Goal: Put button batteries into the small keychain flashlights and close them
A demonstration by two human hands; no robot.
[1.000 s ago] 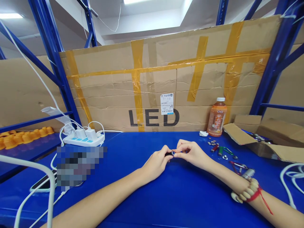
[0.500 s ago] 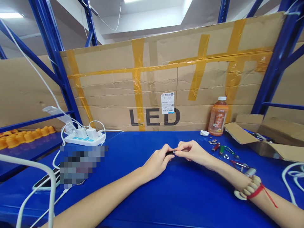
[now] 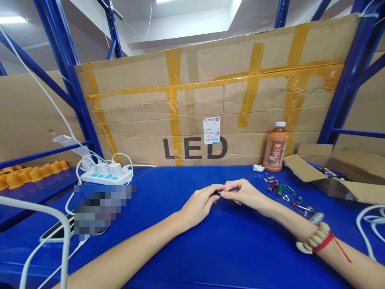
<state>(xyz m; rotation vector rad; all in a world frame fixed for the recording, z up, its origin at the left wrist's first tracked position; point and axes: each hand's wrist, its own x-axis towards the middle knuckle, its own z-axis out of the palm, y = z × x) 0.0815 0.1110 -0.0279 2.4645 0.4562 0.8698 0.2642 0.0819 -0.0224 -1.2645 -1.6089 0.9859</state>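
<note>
Above the blue tabletop (image 3: 186, 257), my left hand (image 3: 197, 205) is closed around a small black object (image 3: 216, 193), thumb below and fingers over the top. Its exact kind is hidden by the fingers. From the right, my right hand (image 3: 243, 192) pinches at the object's other end with thumb and forefinger, and the fingertips of both hands nearly meet. Whether a separate small part sits in that pinch cannot be made out. Right of my right hand lie small loose parts, among them a red piece (image 3: 272, 186) and a green piece (image 3: 280, 189) with a green loop.
An orange drink bottle (image 3: 275, 148) stands at the back right, near crumpled tissue (image 3: 258, 168). Beside it is an open cardboard box (image 3: 345, 192). Back left, a white power strip (image 3: 99, 176) carries plugs and cables. A phone (image 3: 57, 230) lies left; cardboard (image 3: 144, 116) walls the back.
The left forefinger has stretched forward over the black object toward the right fingertips, covering more of it. Both hands stay in nearly the same place.
</note>
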